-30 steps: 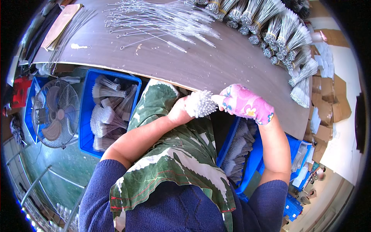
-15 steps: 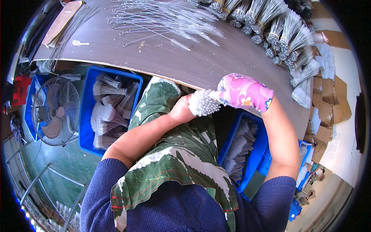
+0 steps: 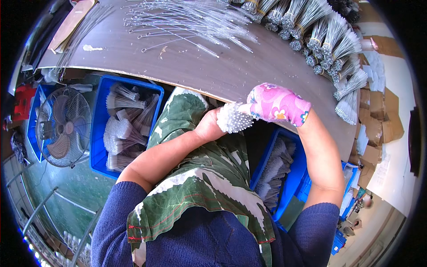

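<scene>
A bundle of thin wire brushes [image 3: 234,118] is held over my lap, its white bristly tips turned up toward me. My bare left hand [image 3: 210,125] is wrapped round the bundle from the left. On the bundle's other side, my right hand [image 3: 278,104] wears a pink flowered glove. Its fingers are curled and point toward the bundle, and a short whitish piece shows between glove and bristles. What the gloved fingers grip is hidden. Both hands are just in front of the table edge.
Loose wire brushes [image 3: 191,24] lie spread across the brown table [image 3: 249,66]. Banded bundles [image 3: 327,42] line its right side. A blue bin [image 3: 98,129] of bundles stands left of my lap, near a fan [image 3: 66,127]. Another blue bin [image 3: 291,196] is on the right.
My gloved right hand has shifted slightly left, closer to the bundle. My left hand and the bundle stay almost where they were.
</scene>
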Demonstrator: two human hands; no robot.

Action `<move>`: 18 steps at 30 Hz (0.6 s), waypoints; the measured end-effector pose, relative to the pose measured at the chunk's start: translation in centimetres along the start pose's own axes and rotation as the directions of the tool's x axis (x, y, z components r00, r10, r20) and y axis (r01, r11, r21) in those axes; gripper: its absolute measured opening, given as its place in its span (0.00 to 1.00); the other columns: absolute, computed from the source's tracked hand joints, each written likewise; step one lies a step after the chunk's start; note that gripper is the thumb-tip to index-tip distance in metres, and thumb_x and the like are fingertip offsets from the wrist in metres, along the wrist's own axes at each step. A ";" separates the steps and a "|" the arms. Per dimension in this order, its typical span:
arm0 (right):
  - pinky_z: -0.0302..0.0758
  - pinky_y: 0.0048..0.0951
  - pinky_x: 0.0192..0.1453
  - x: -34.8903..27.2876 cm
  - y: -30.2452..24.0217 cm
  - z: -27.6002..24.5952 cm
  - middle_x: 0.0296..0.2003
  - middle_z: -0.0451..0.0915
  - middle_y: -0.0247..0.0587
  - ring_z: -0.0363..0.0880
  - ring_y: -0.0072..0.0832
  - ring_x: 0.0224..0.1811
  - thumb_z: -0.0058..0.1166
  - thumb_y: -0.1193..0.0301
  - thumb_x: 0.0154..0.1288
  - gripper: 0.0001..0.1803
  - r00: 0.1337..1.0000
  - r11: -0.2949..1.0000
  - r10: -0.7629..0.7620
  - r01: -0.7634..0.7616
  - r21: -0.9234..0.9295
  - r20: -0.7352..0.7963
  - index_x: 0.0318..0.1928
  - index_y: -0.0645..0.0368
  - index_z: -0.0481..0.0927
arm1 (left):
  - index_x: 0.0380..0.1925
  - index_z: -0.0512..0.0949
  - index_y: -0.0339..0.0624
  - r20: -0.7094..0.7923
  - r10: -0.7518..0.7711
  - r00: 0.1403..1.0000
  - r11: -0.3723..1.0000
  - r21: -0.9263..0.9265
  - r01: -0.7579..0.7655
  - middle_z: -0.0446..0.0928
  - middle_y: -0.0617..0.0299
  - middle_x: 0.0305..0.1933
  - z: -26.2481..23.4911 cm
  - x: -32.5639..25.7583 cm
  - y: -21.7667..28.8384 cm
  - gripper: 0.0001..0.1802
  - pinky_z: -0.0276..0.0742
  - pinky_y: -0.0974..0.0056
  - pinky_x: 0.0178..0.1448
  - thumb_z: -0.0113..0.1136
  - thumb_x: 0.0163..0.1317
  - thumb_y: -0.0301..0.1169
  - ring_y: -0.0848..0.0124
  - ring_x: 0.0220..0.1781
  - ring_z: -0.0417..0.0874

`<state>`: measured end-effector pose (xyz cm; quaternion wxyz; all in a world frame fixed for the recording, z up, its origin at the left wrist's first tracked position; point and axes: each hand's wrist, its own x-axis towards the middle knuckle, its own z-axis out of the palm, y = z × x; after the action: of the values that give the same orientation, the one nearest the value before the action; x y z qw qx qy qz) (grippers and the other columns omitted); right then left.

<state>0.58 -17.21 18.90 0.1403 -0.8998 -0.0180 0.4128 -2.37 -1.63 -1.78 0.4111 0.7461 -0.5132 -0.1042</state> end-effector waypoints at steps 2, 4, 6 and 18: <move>0.71 0.34 0.33 -0.2 0.1 0.1 0.20 0.77 0.48 0.76 0.32 0.24 0.52 0.53 0.58 0.24 1.000 1.000 0.006 -0.006 0.008 0.000 0.27 0.66 0.79 | 0.46 0.76 0.42 -0.027 -0.036 0.999 0.992 -0.124 0.032 0.77 0.57 0.49 0.1 0.0 0.1 0.18 0.69 0.65 0.59 0.57 0.53 0.28 0.65 0.54 0.76; 0.70 0.31 0.32 -0.6 0.4 0.3 0.19 0.77 0.42 0.75 0.27 0.23 0.53 0.54 0.57 0.22 0.999 0.979 0.034 -0.035 0.201 0.011 0.25 0.63 0.80 | 0.47 0.75 0.42 -0.073 -0.144 0.987 0.892 -0.442 0.098 0.77 0.57 0.49 0.1 -0.1 0.2 0.18 0.69 0.66 0.59 0.59 0.53 0.27 0.67 0.54 0.76; 0.70 0.29 0.32 -0.7 0.7 0.3 0.19 0.77 0.39 0.74 0.26 0.23 0.53 0.55 0.57 0.21 0.997 0.966 0.064 -0.073 0.250 0.045 0.24 0.62 0.80 | 0.47 0.75 0.41 -0.052 -0.126 0.991 0.914 -0.395 0.096 0.77 0.57 0.50 0.0 0.0 0.2 0.19 0.69 0.66 0.59 0.60 0.53 0.27 0.67 0.55 0.76; 0.66 0.22 0.26 -4.5 1.2 2.7 0.18 0.74 0.31 0.69 0.17 0.20 0.48 0.53 0.64 0.23 0.992 0.719 0.073 -0.125 0.684 0.105 0.25 0.60 0.79 | 0.37 0.77 0.43 -0.002 0.078 0.997 0.991 0.107 -0.077 0.78 0.57 0.37 0.3 -0.1 -0.7 0.12 0.76 0.59 0.41 0.54 0.53 0.33 0.62 0.38 0.80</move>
<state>-4.49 -18.41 20.21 0.4411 -0.7679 0.1796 0.4284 -2.11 -1.55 -2.52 0.3759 0.7469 -0.5453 -0.0579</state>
